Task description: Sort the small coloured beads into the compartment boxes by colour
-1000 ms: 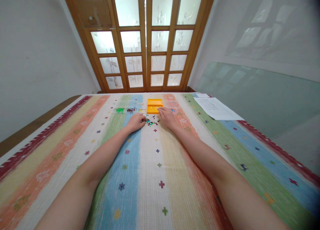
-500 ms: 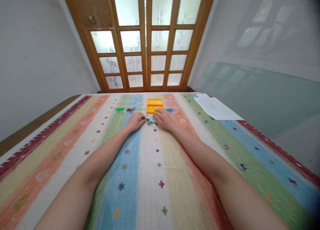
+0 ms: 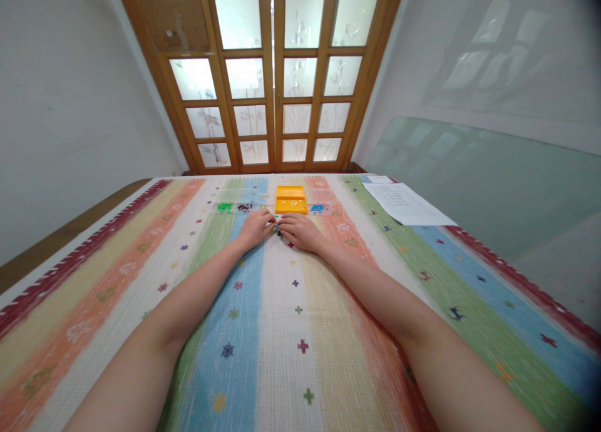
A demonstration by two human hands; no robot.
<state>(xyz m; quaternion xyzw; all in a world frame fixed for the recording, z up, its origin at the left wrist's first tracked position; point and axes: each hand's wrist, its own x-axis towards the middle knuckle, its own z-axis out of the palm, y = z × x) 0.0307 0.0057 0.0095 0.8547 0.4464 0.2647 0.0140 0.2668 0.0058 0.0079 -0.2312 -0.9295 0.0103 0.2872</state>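
Observation:
A small pile of mixed green, blue and dark beads [image 3: 278, 231] lies on the striped cloth, partly covered by my fingers. My left hand [image 3: 256, 227] rests at its left side, fingers curled and tips together; what they hold, if anything, is too small to make out. From the right, my right hand [image 3: 303, 233] stretches its fingers, slightly apart, over the beads, with the tips close to my left fingertips. Just beyond the hands stands an open orange box [image 3: 291, 192], with small white beads [image 3: 293, 203] in its near half.
Left of the orange box, a clear case holds green beads [image 3: 224, 207] and dark brown beads [image 3: 245, 207]. Blue beads [image 3: 318, 208] sit in a clear case on the right. Printed paper [image 3: 406, 203] lies farther right. Wooden glazed doors [image 3: 277, 75] stand behind the table.
My right hand has moved left and nearer, from over the front of the orange box to the bead pile. My left hand has shifted slightly right at the pile.

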